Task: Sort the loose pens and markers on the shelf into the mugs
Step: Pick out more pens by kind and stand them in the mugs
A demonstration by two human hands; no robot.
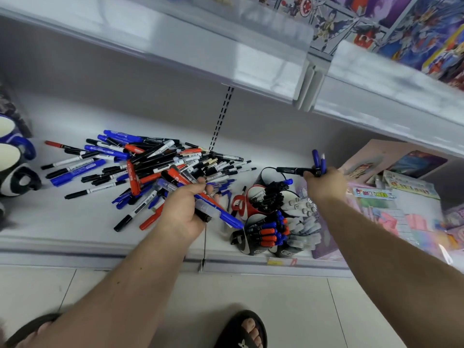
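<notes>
A heap of loose black, blue and red pens and markers (150,167) lies on the white shelf (75,222). My left hand (184,209) grips a bunch of markers (221,213), blue, red and black, at the heap's right edge. My right hand (324,183) holds a few pens (317,163), two blue ones pointing up and a black one pointing left, above the mugs. Several mugs stand at the shelf's front right: a red mug (242,205) with black pens, a black mug (247,244) with red and blue markers, another (286,251) with grey ones.
More mugs (15,169) stand at the far left of the shelf. Stationery packets and pink boxes (391,204) fill the right side. An upper shelf (226,54) overhangs the work area. Tiled floor and a sandalled foot (243,332) lie below.
</notes>
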